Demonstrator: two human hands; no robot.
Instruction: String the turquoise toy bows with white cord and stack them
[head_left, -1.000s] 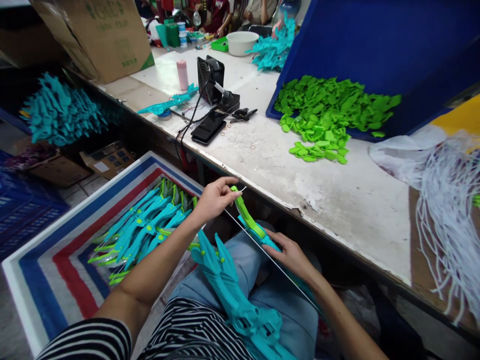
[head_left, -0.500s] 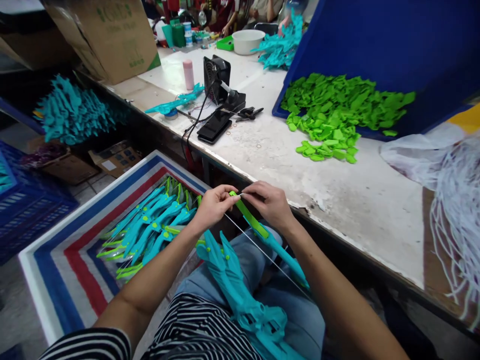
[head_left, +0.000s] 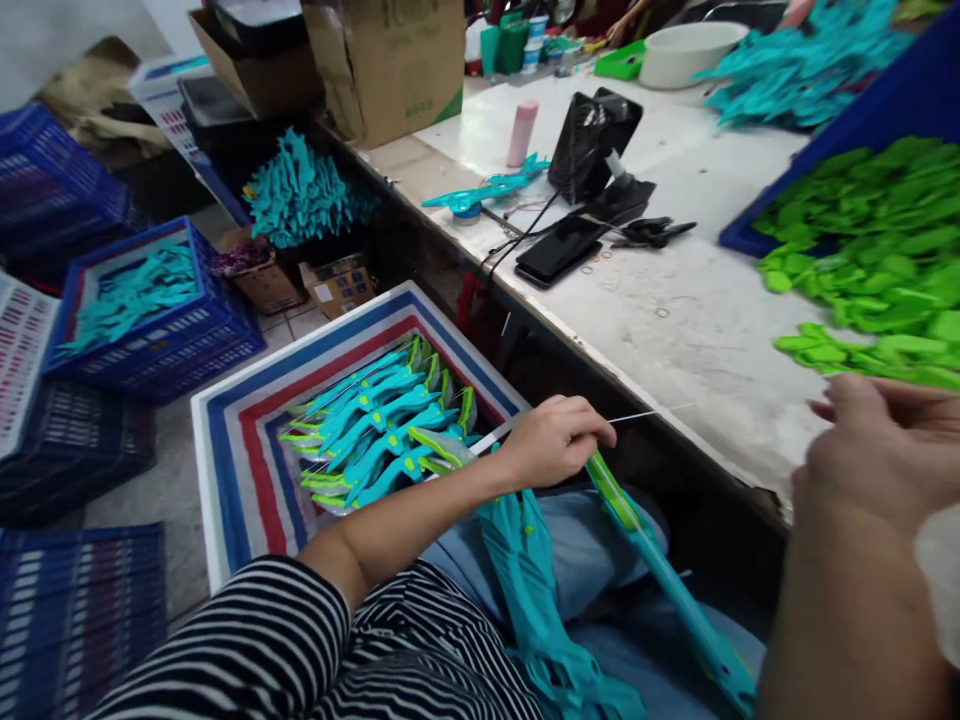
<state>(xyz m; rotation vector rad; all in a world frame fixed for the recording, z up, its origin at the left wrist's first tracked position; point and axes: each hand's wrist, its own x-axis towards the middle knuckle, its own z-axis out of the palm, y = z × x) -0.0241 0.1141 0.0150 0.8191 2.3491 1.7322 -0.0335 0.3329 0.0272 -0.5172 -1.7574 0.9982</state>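
My left hand (head_left: 562, 435) is closed on the green tip of a turquoise-and-green plastic toy bow limb (head_left: 637, 530), which slants down across my lap. A thin white string (head_left: 634, 416) runs taut from my left fingers toward my right hand (head_left: 877, 460). The right hand is raised at the right edge of the view, its fingers pinched together at the string's far end; the fingertips are partly blurred. Another turquoise part (head_left: 525, 560) with small green dots lies on my thighs; whether it joins the limb I cannot tell.
A striped-lined bin (head_left: 217, 470) at my left holds several finished-looking turquoise-and-green bows (head_left: 390, 420). On the white table (head_left: 675, 350) are a phone (head_left: 559, 250), a small black fan (head_left: 592, 145), pliers (head_left: 652, 232) and green pieces (head_left: 885, 250). Blue crates (head_left: 172, 340) stand farther left.
My hands were together at the green tip; the right hand has moved far right, drawing the string out. The left hand still grips the tip. My view has turned left.
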